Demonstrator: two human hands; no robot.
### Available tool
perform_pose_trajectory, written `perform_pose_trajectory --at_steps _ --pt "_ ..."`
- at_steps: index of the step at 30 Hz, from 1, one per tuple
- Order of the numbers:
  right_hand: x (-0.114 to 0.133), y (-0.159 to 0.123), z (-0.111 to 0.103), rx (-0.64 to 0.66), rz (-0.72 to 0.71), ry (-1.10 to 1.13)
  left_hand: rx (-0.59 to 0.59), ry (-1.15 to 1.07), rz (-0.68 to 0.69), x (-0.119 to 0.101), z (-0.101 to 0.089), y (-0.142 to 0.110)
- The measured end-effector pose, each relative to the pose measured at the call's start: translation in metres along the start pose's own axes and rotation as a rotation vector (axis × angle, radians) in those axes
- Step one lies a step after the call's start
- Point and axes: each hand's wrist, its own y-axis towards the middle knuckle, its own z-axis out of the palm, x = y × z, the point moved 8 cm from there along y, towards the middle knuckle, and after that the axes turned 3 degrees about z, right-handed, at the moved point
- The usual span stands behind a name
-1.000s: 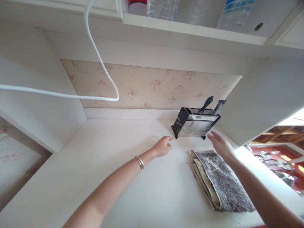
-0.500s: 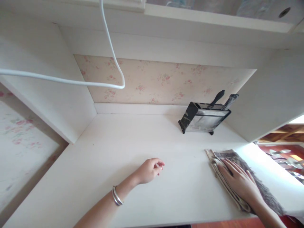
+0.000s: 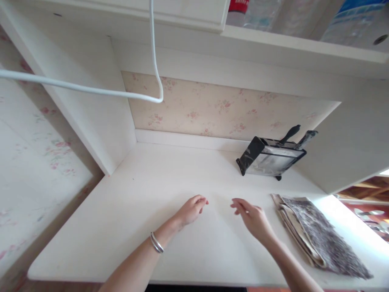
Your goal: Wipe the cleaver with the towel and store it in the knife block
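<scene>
My left hand (image 3: 191,210) hovers over or rests lightly on the middle of the white countertop (image 3: 170,255), its fingers loosely curled and nothing visible in them. Silver bangles circle that wrist. Facing it, my right hand (image 3: 251,217) has bent fingers held apart, also with nothing in it. To its right lies a folded shaggy mat (image 3: 328,235), grey-brown on the pile side with beige layers showing along the left edge. Neither hand touches the mat.
A black-framed knife block (image 3: 270,160) with two handles sticking out stands at the back right. A white cable (image 3: 156,61) hangs in front at upper left. Overhead, a cabinet shelf (image 3: 304,42) holds plastic-looking bottles. Side panels flank the counter.
My right hand has lifted off the folded mat and moved left, close to my left hand. The mat stays on the counter. The camera view has shifted slightly.
</scene>
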Motion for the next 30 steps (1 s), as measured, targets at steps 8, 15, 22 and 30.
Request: perform_pose_trajectory --at_steps 8,15,22,30 --pt "0.109 0.028 0.128 0.087 0.008 0.552 -0.124 -0.114 -0.041 0.014 -0.021 0.012" --pt "0.092 0.024 0.132 0.300 -0.010 0.524 -0.143 -0.190 -0.059 0.015 -0.021 0.015" --pt "0.103 0.014 0.132 0.359 -0.103 0.399 -0.127 -0.235 -0.103 0.012 -0.022 0.012" --pt "0.112 0.011 0.130 0.448 -0.152 0.345 -0.086 -0.183 -0.110 0.011 -0.018 0.011"
